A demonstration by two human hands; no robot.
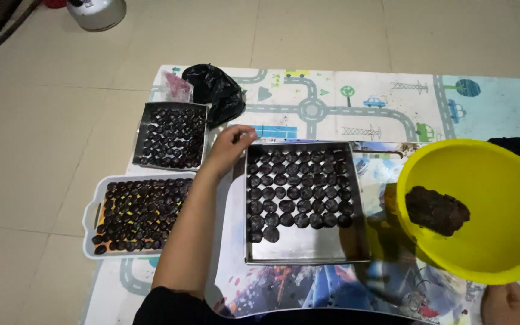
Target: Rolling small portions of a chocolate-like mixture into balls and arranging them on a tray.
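Observation:
My left hand [231, 144] reaches out to the far left corner of a square metal tray [308, 250], fingers curled at its rim; I cannot tell if it holds anything. The tray holds rows of dark flattened round pieces [299, 192], with its near part bare. My right hand [508, 304] is at the lower right, under the rim of a yellow plastic bowl [501, 241] that it holds up tilted. Inside the bowl lies a lump of dark dough [436, 210].
Left of my arm sit a smaller metal tray [141, 129] and a white handled tray [89, 210], both full of dark pieces. A black plastic bag [215, 90] and a pink packet [177, 86] lie behind them. All rest on a printed road-pattern mat [332, 102] on a tiled floor. A metal pot [97, 12] stands far left.

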